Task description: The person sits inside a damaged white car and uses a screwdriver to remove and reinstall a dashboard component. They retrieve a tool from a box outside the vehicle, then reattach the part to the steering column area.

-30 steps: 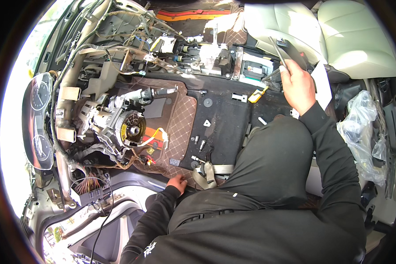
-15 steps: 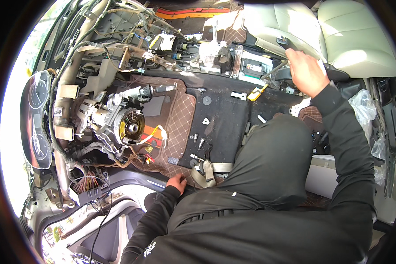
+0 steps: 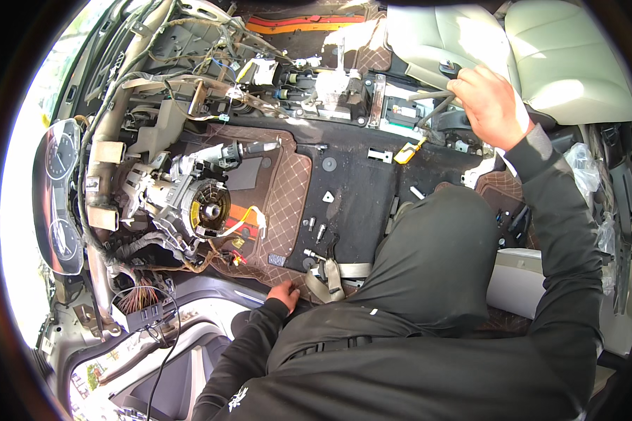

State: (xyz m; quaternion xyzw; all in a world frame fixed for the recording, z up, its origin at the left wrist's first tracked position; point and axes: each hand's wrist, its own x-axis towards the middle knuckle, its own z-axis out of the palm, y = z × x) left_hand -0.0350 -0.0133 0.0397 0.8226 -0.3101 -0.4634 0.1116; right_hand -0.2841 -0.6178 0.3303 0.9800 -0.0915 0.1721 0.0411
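Right hand (image 3: 495, 109) clenched round dark rod (image 3: 432, 95); near end hidden in the fist, free end juts left over console (image 3: 402, 114), tip hard to make out there. Bag (image 3: 581, 170) partly covered by right sleeve (image 3: 558, 189). Left hand (image 3: 284, 295) fingertips unclear; can't tell if that grip holds anything. Right arm stretched forward-right, knuckles up; left arm lower, hand near belt (image 3: 319, 288).
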